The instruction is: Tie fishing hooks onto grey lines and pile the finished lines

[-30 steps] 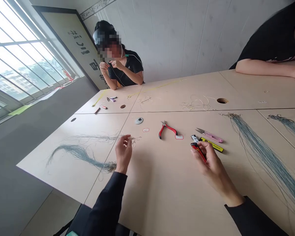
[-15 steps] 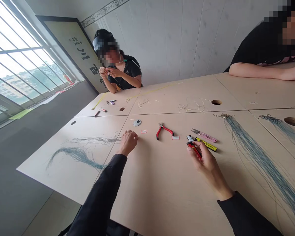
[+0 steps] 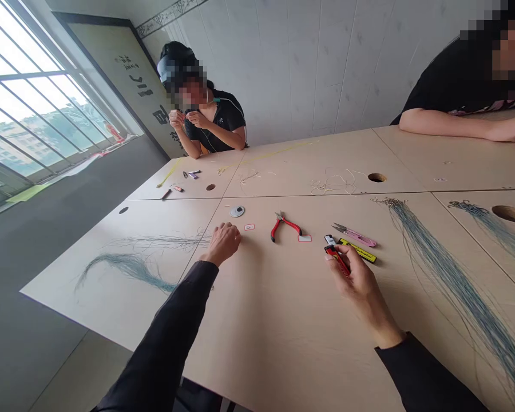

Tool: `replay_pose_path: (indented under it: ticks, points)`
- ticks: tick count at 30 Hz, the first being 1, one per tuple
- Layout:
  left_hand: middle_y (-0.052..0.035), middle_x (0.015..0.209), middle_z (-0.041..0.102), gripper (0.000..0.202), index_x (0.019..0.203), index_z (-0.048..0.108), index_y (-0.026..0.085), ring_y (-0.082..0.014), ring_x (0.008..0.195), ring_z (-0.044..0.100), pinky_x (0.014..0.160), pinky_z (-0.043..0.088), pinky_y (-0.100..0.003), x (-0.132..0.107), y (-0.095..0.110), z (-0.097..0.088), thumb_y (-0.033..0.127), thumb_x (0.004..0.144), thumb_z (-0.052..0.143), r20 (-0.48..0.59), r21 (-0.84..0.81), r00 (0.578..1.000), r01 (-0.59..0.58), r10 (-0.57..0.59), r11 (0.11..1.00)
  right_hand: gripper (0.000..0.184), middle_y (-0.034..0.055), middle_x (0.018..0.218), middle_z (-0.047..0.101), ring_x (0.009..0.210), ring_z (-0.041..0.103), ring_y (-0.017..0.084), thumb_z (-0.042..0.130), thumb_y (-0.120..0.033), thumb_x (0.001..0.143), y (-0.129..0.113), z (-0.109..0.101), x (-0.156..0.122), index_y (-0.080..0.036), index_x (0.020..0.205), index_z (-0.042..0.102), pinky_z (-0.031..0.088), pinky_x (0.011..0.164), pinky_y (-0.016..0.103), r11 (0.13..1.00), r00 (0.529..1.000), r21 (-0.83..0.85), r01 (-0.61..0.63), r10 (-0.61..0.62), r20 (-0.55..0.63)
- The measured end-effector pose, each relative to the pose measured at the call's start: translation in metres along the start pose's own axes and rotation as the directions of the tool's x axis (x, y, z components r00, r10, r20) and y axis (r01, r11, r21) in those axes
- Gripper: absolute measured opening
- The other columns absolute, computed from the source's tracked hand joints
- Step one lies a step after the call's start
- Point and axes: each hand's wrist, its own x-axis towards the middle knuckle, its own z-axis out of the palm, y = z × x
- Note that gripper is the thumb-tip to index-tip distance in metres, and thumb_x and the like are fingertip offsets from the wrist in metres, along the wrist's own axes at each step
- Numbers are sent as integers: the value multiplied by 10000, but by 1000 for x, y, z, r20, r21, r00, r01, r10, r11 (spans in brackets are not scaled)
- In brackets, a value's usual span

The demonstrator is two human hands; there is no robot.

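Observation:
My right hand (image 3: 360,286) is closed round a red lighter (image 3: 338,261), held just above the table. Right beside it lies a slim yellow object with dark lettering (image 3: 360,252), and pink-handled thread snips (image 3: 355,235) lie beyond. My left hand (image 3: 224,245) rests on the table with its fingers curled down; its fingertips are hidden from me, so whatever they pinch does not show. Fine loose strands (image 3: 163,241) stretch left from it. Nearer my left sleeve lies a bundle of blue-green threads (image 3: 131,268). Red-handled pliers (image 3: 285,224) sit spread between my hands.
A round silver disc (image 3: 237,211) and small red-edged labels (image 3: 249,227) lie past my left hand. Long blue-green thread bundles (image 3: 446,269) cover the right side. The table has round holes (image 3: 376,178). One person (image 3: 223,120) works opposite; another leans an arm (image 3: 455,123) on the table.
The whole view has shifted slightly. My left hand stays curled at nearly the same spot, and my right hand still holds the red lighter. The person opposite has moved their hands slightly.

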Motion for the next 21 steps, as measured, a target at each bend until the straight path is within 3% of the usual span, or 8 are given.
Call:
replay_pose_path:
  ticks: [6,9,11,13,15,18,21]
  points:
    - [-91,900,620,113,803,584,170,-252,911,571,844,376,-388,0,12,-4,131,881,513,-70,4,997,-33,33,999,388,70,942,690,817,630,211,527,-566,901,10,2,2,-221,1070,575,480,716,311,999,1000,52,14,-13,-11]
    - [-79,978,627,108,892,575,177,-230,959,567,870,371,-370,-7,37,-3,147,921,476,-164,-24,986,-41,36,999,354,51,871,664,745,604,193,563,-533,872,13,3,3,-218,1033,563,471,659,294,998,999,64,21,-20,-29]
    - [-61,984,627,71,910,562,186,-209,955,565,875,373,-352,-15,65,2,160,921,497,-292,-156,953,-135,84,979,311,7,743,595,637,545,164,584,-506,845,13,2,3,-221,963,546,447,588,273,998,999,58,25,-22,-40]
    - [-38,947,632,56,884,543,190,-178,874,566,855,385,-339,-23,97,10,137,888,527,-417,-386,902,-286,110,877,290,-26,661,516,554,469,136,592,-498,830,10,0,2,-224,905,536,422,538,260,998,998,62,32,-29,-52]
    - [-26,915,639,48,869,525,191,-158,842,569,869,397,-335,-32,127,20,154,900,523,-452,-589,886,-385,106,711,302,-34,636,487,521,431,125,587,-513,838,5,-3,2,-223,921,568,407,512,254,998,998,52,46,-43,-55]
    - [-35,902,645,84,896,518,187,-147,836,580,850,429,-316,-42,157,33,219,961,477,-384,-796,911,-407,146,448,373,2,704,575,587,526,150,573,-546,860,1,-6,2,-221,1035,634,446,551,261,996,994,4,91,-91,-54]
    - [-29,856,603,142,908,505,182,-134,799,568,787,456,-286,-47,166,44,271,996,437,-310,-892,929,-358,205,277,401,63,903,686,809,656,205,571,-548,870,3,-6,3,-217,1078,660,517,703,283,990,990,-22,140,-140,-18]
